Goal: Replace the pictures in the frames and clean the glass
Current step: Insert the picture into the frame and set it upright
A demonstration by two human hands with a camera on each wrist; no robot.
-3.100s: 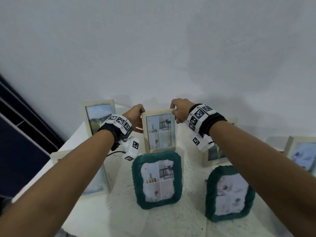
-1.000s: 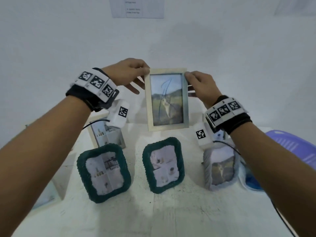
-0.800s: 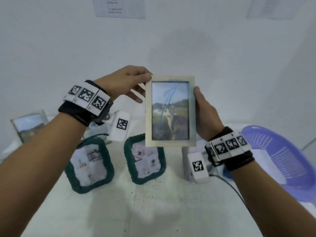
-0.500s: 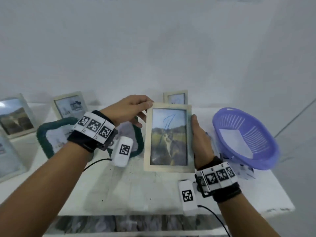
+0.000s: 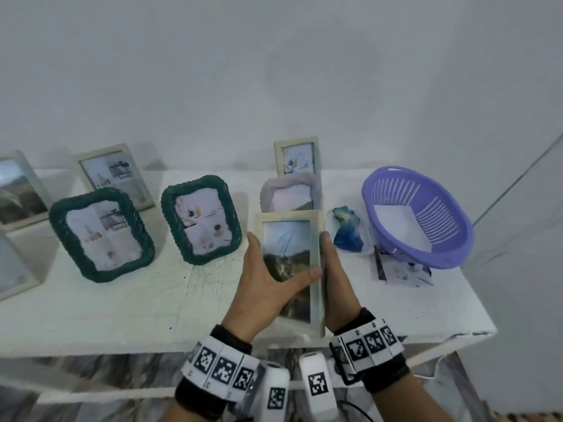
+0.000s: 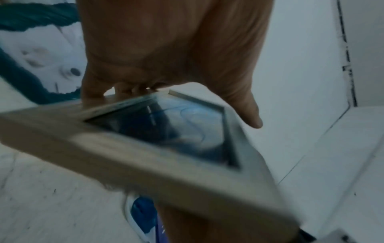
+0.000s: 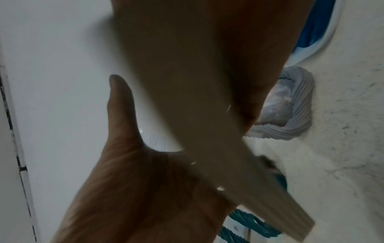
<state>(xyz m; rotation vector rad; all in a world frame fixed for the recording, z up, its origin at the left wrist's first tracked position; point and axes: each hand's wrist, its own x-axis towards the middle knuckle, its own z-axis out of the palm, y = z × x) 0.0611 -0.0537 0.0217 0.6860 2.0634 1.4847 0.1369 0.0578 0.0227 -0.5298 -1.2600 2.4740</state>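
I hold a pale wooden picture frame (image 5: pixel 289 239) with a landscape photo, upright and low over the white table's front part. My left hand (image 5: pixel 262 284) grips its left side, thumb laid across the glass and fingers behind. My right hand (image 5: pixel 335 284) holds the right edge in the fork between thumb and fingers, thumb straight. In the left wrist view the frame (image 6: pixel 145 156) is blurred below the left hand (image 6: pixel 166 49), and the glass carries a blue scribble. In the right wrist view the frame's edge (image 7: pixel 197 98) crosses the right hand (image 7: pixel 135 180), hiding its fingers.
Two green wicker frames (image 5: pixel 100 236) (image 5: pixel 201 220) stand to the left, a grey frame (image 5: pixel 289 193) and a small wooden frame (image 5: pixel 297 159) behind. A blue cloth (image 5: pixel 347 233) lies beside a purple basket (image 5: pixel 417 214), with loose prints (image 5: pixel 405 269) beneath. The table edge (image 5: pixel 122 339) is close.
The frame came down from in front of the wall to just over the table's front. My left hand slid from its top corner to the lower left, thumb now across the glass.
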